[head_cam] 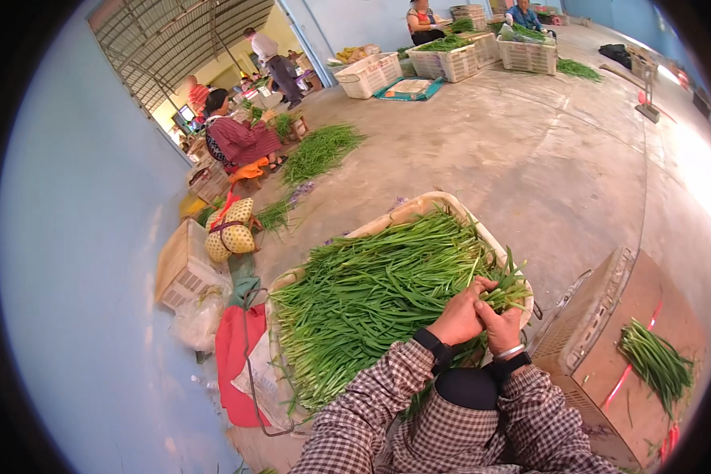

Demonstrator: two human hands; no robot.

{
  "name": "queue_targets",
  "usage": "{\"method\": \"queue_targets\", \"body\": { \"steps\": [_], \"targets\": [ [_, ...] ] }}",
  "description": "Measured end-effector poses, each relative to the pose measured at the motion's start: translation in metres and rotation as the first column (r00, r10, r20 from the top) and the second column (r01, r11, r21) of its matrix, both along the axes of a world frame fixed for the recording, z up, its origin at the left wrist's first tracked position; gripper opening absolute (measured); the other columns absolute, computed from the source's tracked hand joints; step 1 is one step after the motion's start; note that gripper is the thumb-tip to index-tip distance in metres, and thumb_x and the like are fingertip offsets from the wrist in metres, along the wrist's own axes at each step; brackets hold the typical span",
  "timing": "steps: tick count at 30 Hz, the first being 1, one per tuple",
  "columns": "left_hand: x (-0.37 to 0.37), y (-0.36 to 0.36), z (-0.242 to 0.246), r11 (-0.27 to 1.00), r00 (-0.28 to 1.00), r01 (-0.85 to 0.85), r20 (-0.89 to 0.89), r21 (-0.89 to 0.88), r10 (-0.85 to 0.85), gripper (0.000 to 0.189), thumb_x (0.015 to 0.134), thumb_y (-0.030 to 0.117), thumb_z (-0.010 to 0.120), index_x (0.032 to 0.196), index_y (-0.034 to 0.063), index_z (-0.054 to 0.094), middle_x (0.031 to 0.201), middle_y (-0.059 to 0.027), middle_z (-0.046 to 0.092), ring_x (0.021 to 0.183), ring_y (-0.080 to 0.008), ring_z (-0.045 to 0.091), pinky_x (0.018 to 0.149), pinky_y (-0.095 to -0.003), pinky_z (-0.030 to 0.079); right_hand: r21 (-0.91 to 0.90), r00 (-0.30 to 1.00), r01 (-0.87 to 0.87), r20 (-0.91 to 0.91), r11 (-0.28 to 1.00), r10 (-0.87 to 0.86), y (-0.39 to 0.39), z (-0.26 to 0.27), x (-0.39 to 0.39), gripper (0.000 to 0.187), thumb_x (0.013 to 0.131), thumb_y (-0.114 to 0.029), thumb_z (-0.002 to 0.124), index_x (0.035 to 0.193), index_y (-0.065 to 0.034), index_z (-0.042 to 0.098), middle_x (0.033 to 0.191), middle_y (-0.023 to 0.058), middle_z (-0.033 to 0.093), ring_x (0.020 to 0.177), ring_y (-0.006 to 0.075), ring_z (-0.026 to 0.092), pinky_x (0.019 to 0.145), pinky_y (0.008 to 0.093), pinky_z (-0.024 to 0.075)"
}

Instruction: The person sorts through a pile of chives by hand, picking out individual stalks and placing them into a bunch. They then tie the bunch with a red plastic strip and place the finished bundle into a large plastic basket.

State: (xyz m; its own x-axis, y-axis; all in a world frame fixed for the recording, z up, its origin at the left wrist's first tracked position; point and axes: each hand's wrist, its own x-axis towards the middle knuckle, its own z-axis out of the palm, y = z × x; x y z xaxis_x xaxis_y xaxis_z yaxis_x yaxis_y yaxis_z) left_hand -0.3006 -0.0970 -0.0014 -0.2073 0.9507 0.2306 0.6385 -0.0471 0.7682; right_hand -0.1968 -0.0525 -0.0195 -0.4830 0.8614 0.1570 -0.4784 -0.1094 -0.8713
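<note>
A large plastic basket (412,207) full of green garlic chives (379,284) stands in front of my knees. At its right end, both my hands meet over a small bunch of chives (512,291), its pale cut ends pointing right. My left hand (459,315) grips the bunch from the left, fingers curled. My right hand (502,329) holds it from the near side, thumb close to the left hand. My fingers partly hide the stems. To the right, a bundle of chives (656,361) lies on a brown board (604,379) on top of an upturned crate (586,308).
Red ribbon (619,382) lies on the board. Left of the basket are a red cloth (237,367), a wire handle (252,379), a white crate (192,260) and a blue wall (83,249). A seated person (243,136) handles chives beyond; chive piles (323,151) lie on the floor.
</note>
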Motion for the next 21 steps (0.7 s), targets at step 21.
{"method": "queue_targets", "body": {
  "steps": [21],
  "targets": [
    [-0.042, -0.107, -0.014, 0.958, 0.771, -0.201, -0.57, 0.207, 0.285, 0.051, 0.071, 0.008, 0.063, 0.119, 0.0023, 0.047, 0.114, -0.0184, 0.055, 0.106, -0.035, 0.052, 0.087, -0.044, 0.042, -0.516, 0.92, 0.139, -0.247, 0.845, -0.303, 0.042, 0.026, 0.031, 0.011, 0.086, -0.008, 0.059, 0.089, 0.0022, 0.058, 0.084, 0.0115, 0.063, 0.076, 0.0199, 0.061, 0.069, 0.032, 0.0508]
  ]
}}
